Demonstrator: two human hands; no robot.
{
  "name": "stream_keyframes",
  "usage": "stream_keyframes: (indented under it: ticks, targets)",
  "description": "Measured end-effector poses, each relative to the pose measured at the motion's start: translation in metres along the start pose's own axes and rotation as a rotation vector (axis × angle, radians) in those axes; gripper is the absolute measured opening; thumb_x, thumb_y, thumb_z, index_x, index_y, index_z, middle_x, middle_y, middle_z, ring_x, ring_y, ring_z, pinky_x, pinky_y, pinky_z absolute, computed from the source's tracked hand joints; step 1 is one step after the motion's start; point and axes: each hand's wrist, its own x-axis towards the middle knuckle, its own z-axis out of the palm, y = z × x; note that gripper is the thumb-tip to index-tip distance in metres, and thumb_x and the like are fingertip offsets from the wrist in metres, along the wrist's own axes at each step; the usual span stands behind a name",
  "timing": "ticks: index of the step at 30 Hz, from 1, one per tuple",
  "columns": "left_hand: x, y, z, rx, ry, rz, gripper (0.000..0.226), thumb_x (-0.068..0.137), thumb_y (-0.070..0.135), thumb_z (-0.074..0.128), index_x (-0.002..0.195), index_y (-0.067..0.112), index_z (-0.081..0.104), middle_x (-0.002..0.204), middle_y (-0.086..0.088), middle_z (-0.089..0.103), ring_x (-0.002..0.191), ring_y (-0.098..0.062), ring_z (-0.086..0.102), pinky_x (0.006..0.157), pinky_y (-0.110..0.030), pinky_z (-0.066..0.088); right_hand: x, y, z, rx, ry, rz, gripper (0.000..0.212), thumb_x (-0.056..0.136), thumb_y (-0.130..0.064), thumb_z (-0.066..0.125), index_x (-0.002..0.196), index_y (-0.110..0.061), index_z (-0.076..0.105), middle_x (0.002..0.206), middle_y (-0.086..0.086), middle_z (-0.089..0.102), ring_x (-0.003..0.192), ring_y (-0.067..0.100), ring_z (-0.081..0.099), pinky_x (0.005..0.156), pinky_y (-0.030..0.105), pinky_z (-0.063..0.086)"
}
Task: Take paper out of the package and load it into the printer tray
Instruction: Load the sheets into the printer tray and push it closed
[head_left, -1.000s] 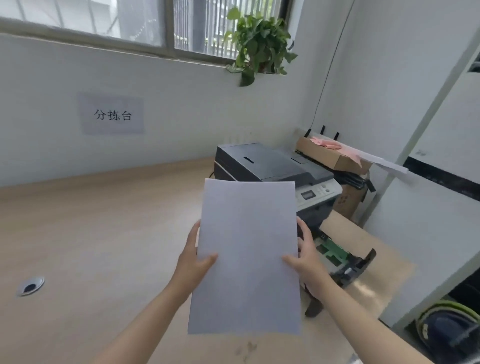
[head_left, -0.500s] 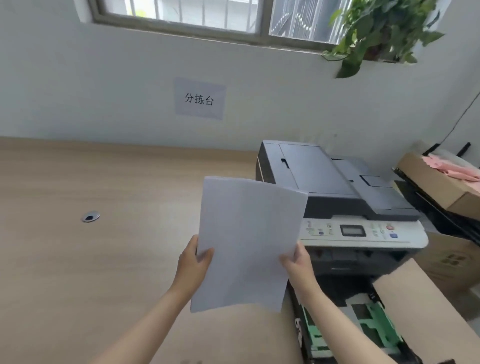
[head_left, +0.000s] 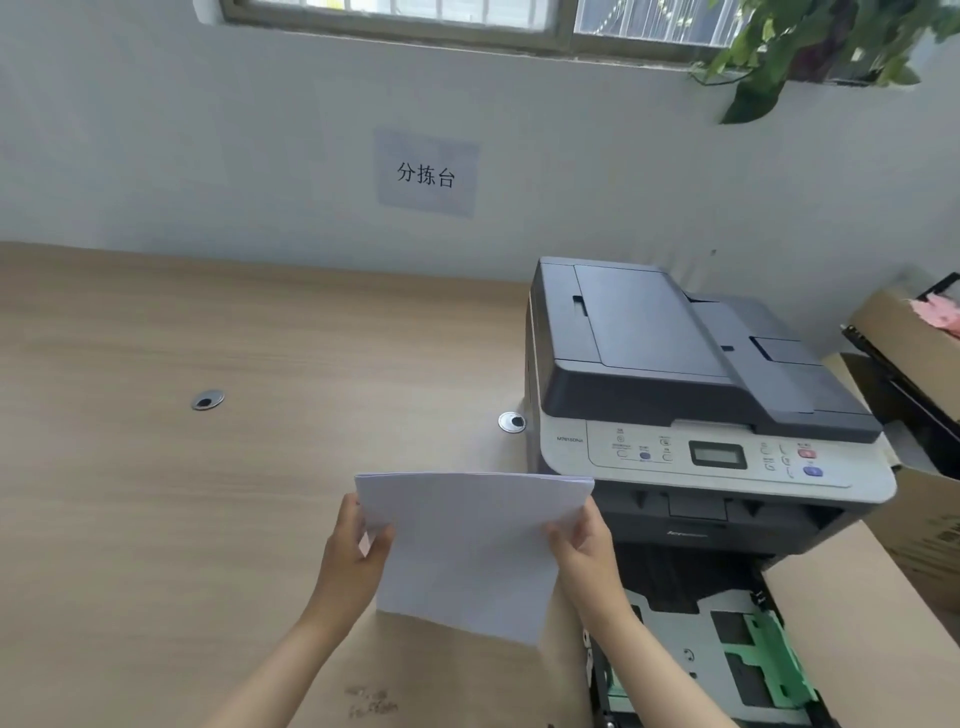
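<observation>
Lying bare across the left: wooden desk (head_left: 156, 519), a cable grommet (head_left: 208, 400) set into it. Gripping the left edge of the paper stack (head_left: 467, 545): left hand (head_left: 350, 561), thumb closed over the top face, fingers hidden beneath. Pinching the opposite edge the same way: right hand (head_left: 584, 551), keeping the sheets squared and bowing slightly, probably for aligning before loading. Hovering above the desk, just left of the printer (head_left: 701, 405). Waiting pulled out below the printer, lower right: printer tray (head_left: 675, 649), green guides (head_left: 774, 660) showing, seemingly holding no paper yet.
</observation>
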Motion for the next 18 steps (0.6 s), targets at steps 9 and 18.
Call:
stream_keyframes:
  ticks: [9, 18]
  targets:
    - [-0.005, -0.003, 0.001, 0.065, -0.002, -0.009, 0.047, 0.092, -0.001, 0.042, 0.098, 0.045, 0.049, 0.091, 0.018, 0.065, 0.089, -0.003, 0.062, 0.071, -0.02, 0.048, 0.001, 0.011, 0.005, -0.06, -0.022, 0.072, 0.056, 0.084, 0.014, 0.037, 0.101, -0.035, 0.059, 0.096, -0.013, 0.069, 0.096, 0.007, 0.063, 0.077, 0.014, 0.052]
    - [-0.004, 0.001, 0.003, 0.066, 0.13, 0.156, 0.019, 0.087, 0.014, 0.042, 0.098, 0.01, 0.057, 0.082, -0.017, 0.064, 0.073, -0.027, 0.055, 0.066, -0.029, 0.041, 0.002, 0.004, 0.008, -0.004, 0.066, 0.015, 0.049, 0.086, 0.014, 0.038, 0.105, -0.025, 0.06, 0.101, -0.004, 0.069, 0.1, 0.013, 0.063, 0.085, 0.025, 0.05]
